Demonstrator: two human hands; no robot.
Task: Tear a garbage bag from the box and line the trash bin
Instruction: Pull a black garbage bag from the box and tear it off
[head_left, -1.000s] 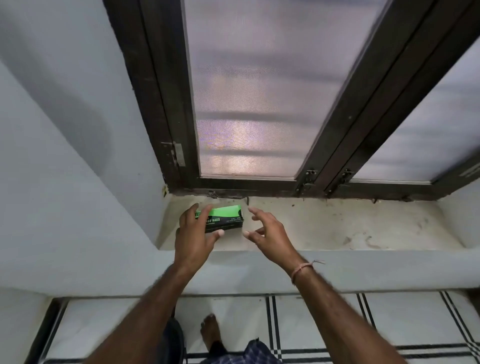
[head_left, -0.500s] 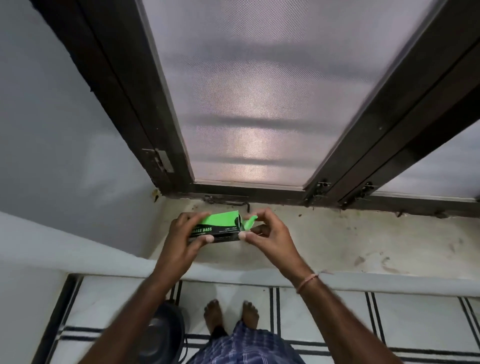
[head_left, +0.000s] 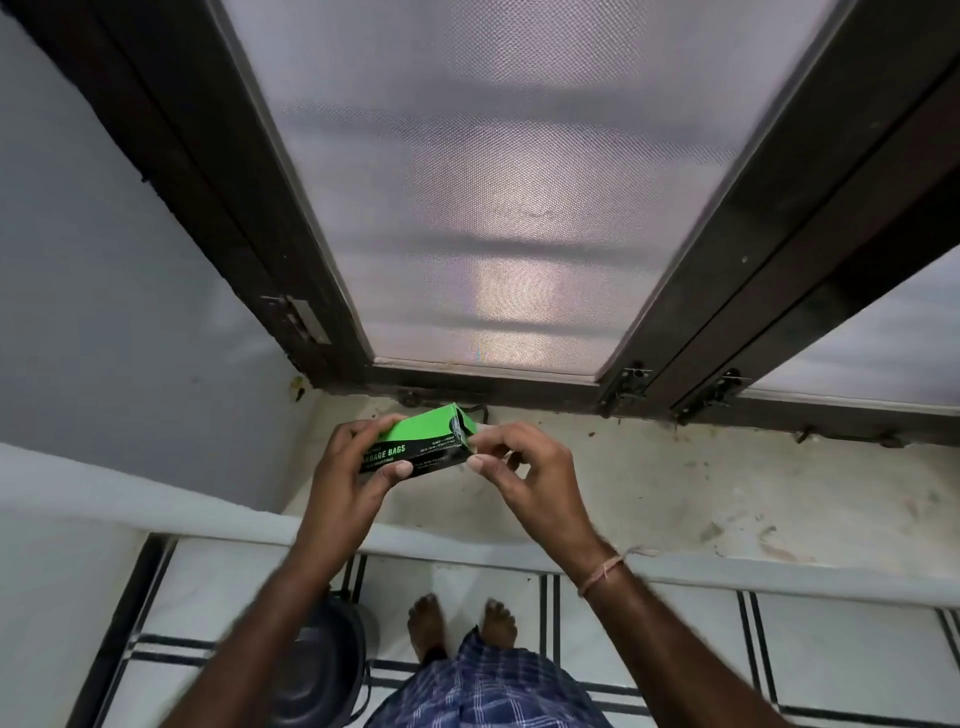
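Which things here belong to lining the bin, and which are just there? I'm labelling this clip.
Job: garbage bag box, gripped by left hand; right hand pinching its end; dark trash bin on the floor.
Just there: window sill, mesh window, wrist thread.

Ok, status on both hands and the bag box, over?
Left hand gripping garbage bag box above the sill. Right hand pinching its end flap. No bag out yet. Trash bin on floor below; nothing obstructing.

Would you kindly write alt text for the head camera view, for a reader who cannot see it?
A person's left hand holds a green and black garbage bag box above a stained window sill, while the right hand pinches at the box's right end. A dark trash bin stands on the tiled floor below, beside bare feet.
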